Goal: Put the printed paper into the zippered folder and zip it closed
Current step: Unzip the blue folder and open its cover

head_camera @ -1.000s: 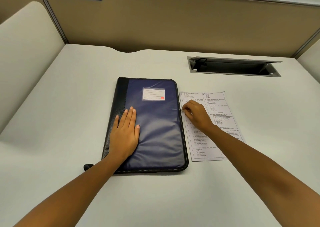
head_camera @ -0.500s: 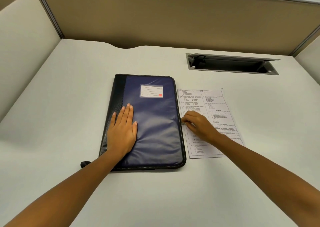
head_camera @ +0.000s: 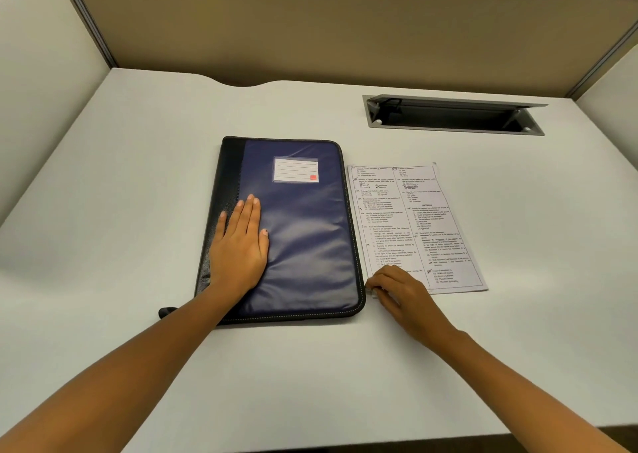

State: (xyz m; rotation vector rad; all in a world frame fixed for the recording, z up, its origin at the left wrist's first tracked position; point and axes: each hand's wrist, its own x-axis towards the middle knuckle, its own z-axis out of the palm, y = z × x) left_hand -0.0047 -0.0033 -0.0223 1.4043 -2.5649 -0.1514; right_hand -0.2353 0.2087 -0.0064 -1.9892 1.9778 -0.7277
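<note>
A dark blue zippered folder [head_camera: 303, 231] with a black spine and a white label lies closed on the desk. My left hand [head_camera: 240, 245] rests flat on its lower left part, fingers together. The printed paper [head_camera: 424, 218] lies flat just right of the folder. My right hand [head_camera: 397, 288] is at the folder's lower right corner, over the paper's lower left corner. Its fingertips are pinched against the folder's zipper edge on something small and pale, which looks like the zipper pull.
The white desk [head_camera: 138, 176] has tan partition walls behind and at both sides. A grey cable tray [head_camera: 452, 116] with its lid raised is sunk into the desk at the back right. A small black tab [head_camera: 167, 312] sticks out at the folder's lower left corner.
My right hand has slid down along the folder's right edge, from near its upper half to the lower right corner. My left hand has stayed flat on the folder.
</note>
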